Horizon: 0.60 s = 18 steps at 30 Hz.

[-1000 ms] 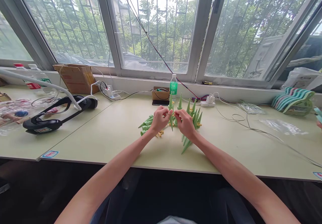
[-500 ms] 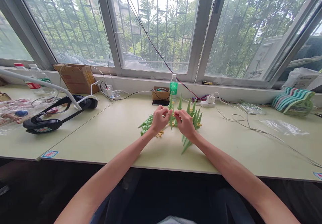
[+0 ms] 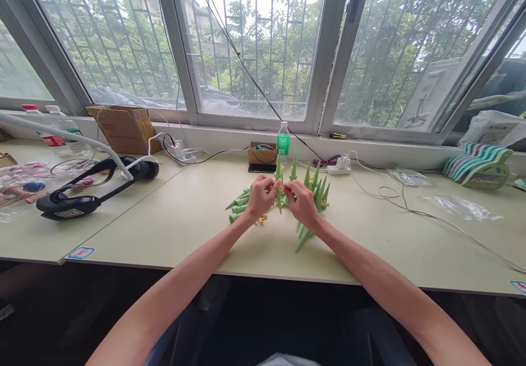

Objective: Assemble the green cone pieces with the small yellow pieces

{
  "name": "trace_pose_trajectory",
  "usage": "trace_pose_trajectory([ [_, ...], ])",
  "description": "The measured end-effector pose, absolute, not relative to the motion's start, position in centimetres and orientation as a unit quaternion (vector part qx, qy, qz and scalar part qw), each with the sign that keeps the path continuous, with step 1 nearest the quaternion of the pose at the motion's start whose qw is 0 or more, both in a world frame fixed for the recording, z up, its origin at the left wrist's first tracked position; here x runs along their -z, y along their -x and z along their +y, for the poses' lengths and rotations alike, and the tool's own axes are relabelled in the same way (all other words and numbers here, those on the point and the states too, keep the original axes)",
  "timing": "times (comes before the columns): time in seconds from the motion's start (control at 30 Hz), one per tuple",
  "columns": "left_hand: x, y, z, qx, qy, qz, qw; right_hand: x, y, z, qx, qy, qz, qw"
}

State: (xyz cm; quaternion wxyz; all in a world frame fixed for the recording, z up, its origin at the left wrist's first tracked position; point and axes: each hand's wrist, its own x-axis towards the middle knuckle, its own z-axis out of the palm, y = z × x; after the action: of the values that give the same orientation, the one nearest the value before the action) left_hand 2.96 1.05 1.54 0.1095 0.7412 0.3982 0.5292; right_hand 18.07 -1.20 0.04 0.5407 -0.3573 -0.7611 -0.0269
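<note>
My left hand [image 3: 260, 197] pinches a slim green pointed cone [image 3: 280, 200], held with its tip downward above the table. Close against it, my right hand [image 3: 302, 201] has thumb and fingertips pressed together at the cone's side; what they grip is too small to make out. Several green cones [image 3: 319, 193] with yellow bits stand and lie behind and beside my right hand, points up or toward me. More green cones [image 3: 239, 206] lie on their sides left of my left hand. Small yellow pieces [image 3: 262, 220] lie near that wrist, partly hidden.
Behind my hands stand a green-labelled bottle [image 3: 283, 140], a small cardboard box [image 3: 268, 154] and a dark phone [image 3: 262, 167]. A black headset [image 3: 74, 206] lies left. White cables [image 3: 405, 201], a plastic bag [image 3: 462, 207] and green hangers [image 3: 479, 166] are at right.
Both hands stay almost in place, still together at the green cone. My right fingertips have shifted very slightly; the whole view has moved a touch.
</note>
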Motion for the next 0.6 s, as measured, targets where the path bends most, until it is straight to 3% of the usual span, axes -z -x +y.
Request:
trace_pose_trajectory([
  [0.6, -0.90, -3.02, 1.20, -0.533, -0.757, 0.368, 0.086, 0.47, -18.06, -0.97, -0.053, 0.388, -0.734, 0.556],
])
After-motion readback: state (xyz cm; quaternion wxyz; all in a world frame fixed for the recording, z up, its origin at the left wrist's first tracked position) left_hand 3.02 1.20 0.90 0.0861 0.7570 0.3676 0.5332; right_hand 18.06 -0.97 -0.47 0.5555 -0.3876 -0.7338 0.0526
